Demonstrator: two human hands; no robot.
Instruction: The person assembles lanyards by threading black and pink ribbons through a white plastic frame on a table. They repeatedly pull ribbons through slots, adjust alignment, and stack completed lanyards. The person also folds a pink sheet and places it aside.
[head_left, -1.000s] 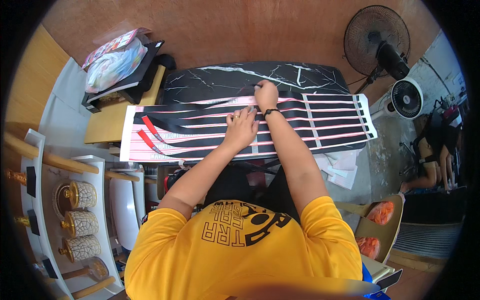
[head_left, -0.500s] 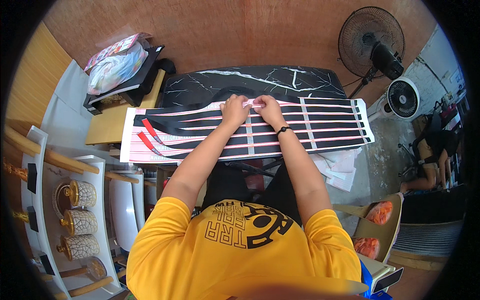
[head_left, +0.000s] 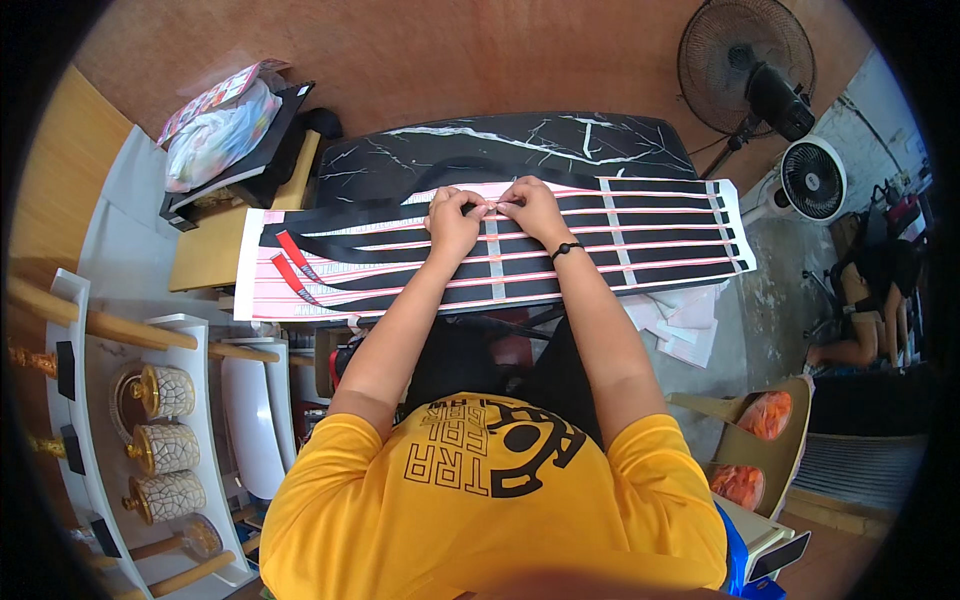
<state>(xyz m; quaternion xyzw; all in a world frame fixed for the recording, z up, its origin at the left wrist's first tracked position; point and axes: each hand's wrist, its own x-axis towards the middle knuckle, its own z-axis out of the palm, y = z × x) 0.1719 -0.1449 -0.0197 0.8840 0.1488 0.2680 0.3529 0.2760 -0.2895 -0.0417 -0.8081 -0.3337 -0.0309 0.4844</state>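
Note:
Several long black straps (head_left: 560, 268) lie side by side along a pink-and-white printed sheet (head_left: 262, 290), with narrow pale bands between them. Two red strap ends (head_left: 291, 279) stick up at the left. Two pale, tape-like strips (head_left: 497, 274) cross the straps. At the upper end of the middle strip, my left hand (head_left: 454, 225) has thumb and forefinger pinched. My right hand (head_left: 535, 212), with a black bracelet at its wrist, pinches at the same spot, its fingertips nearly touching the left's. Whatever is between the fingertips is too small to name.
The sheet rests on a black marble-patterned table (head_left: 400, 150). Two fans (head_left: 810, 180) stand at the right. A plastic bag (head_left: 220, 130) sits on a black device at the left. Shelves with gold-lidded jars (head_left: 165, 450) are at lower left. Another person (head_left: 880, 310) is at far right.
My fingertips have come together in a pinch, slightly below the far edge of the straps. The left hand has turned a little inward. The whole view has shifted slightly.

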